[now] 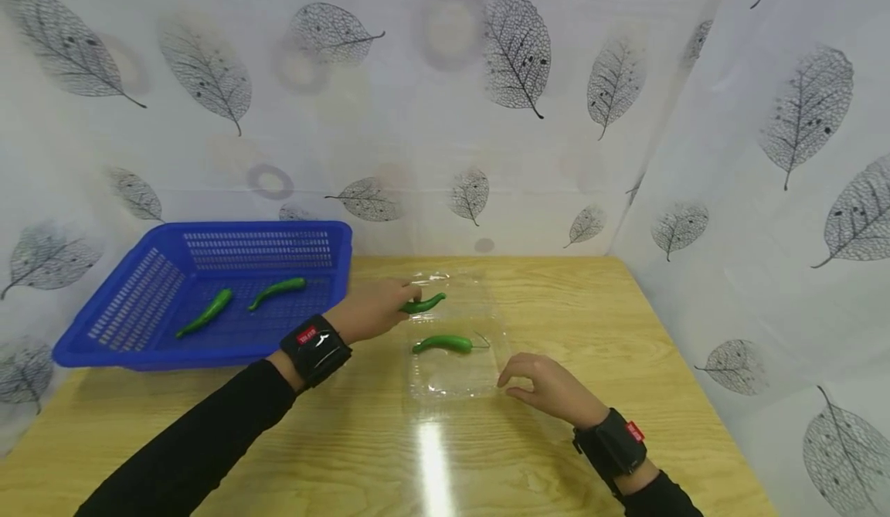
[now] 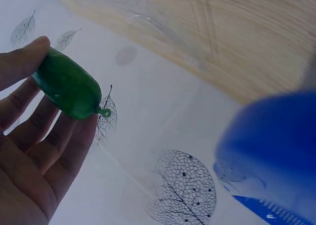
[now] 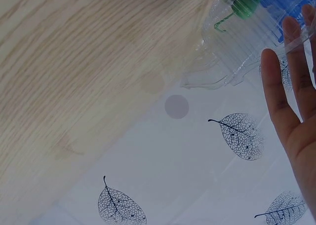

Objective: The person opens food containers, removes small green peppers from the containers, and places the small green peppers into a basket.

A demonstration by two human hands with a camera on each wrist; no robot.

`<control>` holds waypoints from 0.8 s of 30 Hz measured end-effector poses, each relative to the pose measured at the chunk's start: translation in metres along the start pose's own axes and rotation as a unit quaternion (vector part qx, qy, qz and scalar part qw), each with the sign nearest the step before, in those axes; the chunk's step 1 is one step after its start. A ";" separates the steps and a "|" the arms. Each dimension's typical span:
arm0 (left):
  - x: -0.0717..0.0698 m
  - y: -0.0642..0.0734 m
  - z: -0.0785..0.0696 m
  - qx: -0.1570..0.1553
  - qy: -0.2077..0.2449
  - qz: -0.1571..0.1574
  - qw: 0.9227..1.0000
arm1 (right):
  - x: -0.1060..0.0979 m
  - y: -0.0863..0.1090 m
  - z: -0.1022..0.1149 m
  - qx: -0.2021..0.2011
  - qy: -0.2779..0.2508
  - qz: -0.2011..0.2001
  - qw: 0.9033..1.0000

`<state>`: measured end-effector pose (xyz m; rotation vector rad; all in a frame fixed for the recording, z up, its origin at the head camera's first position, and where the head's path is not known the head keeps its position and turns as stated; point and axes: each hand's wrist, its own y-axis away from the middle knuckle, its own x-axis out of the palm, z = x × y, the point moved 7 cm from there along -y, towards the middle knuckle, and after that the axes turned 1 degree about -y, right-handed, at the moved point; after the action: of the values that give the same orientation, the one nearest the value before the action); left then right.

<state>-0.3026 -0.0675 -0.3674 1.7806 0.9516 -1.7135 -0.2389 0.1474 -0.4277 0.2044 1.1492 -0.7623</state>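
A clear plastic container (image 1: 452, 382) sits at the middle of the wooden table, with one green chili pepper (image 1: 445, 343) lying in its near part. My left hand (image 1: 375, 308) pinches another green pepper (image 2: 69, 84) between thumb and fingers, over the container's far left part in the head view. At the container's right edge, my right hand (image 1: 545, 386) has its fingers loosely bent and holds nothing. In the right wrist view those fingers (image 3: 276, 96) are right at the clear rim.
To the left stands a blue plastic basket (image 1: 97, 339) with two green peppers (image 1: 205, 314) inside. The wooden table (image 1: 570, 308) meets a leaf-patterned white sheet (image 1: 417, 138) at the back and right.
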 end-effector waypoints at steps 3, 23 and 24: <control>-0.007 0.005 0.005 -0.006 -0.003 -0.010 1.000 | 0.000 0.001 0.000 -0.002 -0.001 -0.002 1.000; -0.032 0.048 0.040 -0.060 -0.025 -0.006 0.998 | 0.000 0.000 0.002 -0.003 -0.003 0.001 1.000; -0.035 0.051 0.042 -0.063 -0.027 -0.005 0.998 | 0.000 0.000 0.002 -0.004 -0.003 0.001 1.000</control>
<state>-0.2896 -0.1368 -0.3427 1.6439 1.0236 -1.6610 -0.2372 0.1464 -0.4266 0.1975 1.1464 -0.7564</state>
